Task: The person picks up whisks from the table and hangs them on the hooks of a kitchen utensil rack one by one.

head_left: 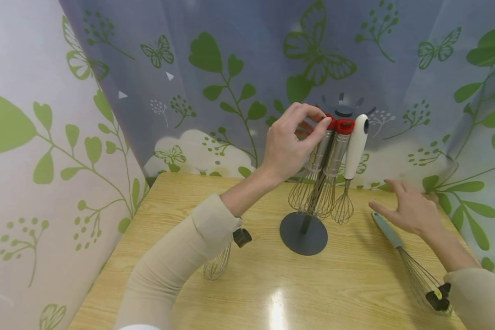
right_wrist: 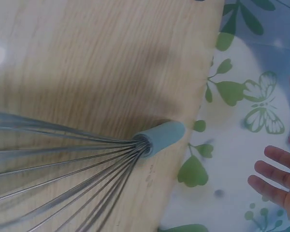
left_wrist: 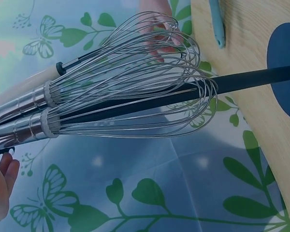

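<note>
My left hand (head_left: 286, 144) pinches the red end of a metal-handled whisk (head_left: 318, 153) at the top of a dark whisk stand (head_left: 303, 234). Beside it hangs another red-ended whisk (head_left: 337, 153), then a white-handled whisk (head_left: 357, 145). The wire loops of the hanging whisks overlap in the left wrist view. My right hand (head_left: 418, 211), fingers spread and holding nothing, hovers near the light-blue handle of a whisk (head_left: 387, 229) lying on the table. That handle (right_wrist: 162, 137) points toward the table's far edge in the right wrist view.
The wooden table (head_left: 346, 279) meets a curtain (head_left: 239, 68) printed with leaves and butterflies. Another whisk (head_left: 217, 266) lies partly hidden behind my left forearm. The stand has several hooks (head_left: 343, 110) around its top.
</note>
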`<control>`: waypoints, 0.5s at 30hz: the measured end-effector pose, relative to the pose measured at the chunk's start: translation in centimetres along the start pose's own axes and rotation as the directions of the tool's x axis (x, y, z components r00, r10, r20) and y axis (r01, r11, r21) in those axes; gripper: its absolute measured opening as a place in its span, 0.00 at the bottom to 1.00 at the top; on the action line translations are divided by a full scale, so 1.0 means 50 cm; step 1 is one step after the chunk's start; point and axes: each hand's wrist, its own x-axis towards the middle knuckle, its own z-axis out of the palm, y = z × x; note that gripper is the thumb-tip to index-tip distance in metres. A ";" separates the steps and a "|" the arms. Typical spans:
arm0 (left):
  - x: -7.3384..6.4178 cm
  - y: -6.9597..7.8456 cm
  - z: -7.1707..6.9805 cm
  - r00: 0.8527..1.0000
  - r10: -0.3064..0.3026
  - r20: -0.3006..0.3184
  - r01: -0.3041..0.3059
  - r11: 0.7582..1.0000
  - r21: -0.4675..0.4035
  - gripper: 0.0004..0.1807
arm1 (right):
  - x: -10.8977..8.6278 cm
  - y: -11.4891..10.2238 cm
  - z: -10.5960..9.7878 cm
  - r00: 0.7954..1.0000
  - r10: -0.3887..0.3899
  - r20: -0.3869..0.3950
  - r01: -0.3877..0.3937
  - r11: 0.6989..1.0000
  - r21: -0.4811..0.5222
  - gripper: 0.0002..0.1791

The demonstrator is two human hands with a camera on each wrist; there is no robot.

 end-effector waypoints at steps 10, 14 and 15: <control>0.001 0.000 0.000 1.000 0.007 -0.004 -0.007 1.000 0.006 0.07 | -0.008 0.024 0.020 0.997 -0.042 0.061 0.041 0.999 0.020 0.53; 0.001 0.001 0.000 1.000 0.006 -0.005 -0.006 1.000 0.012 0.08 | -0.013 0.034 0.027 0.994 -0.063 0.095 0.056 0.996 0.077 0.52; 0.001 0.001 0.000 1.000 0.005 -0.006 -0.005 1.000 0.012 0.08 | -0.014 0.036 0.029 0.992 -0.063 0.106 0.053 0.994 0.094 0.51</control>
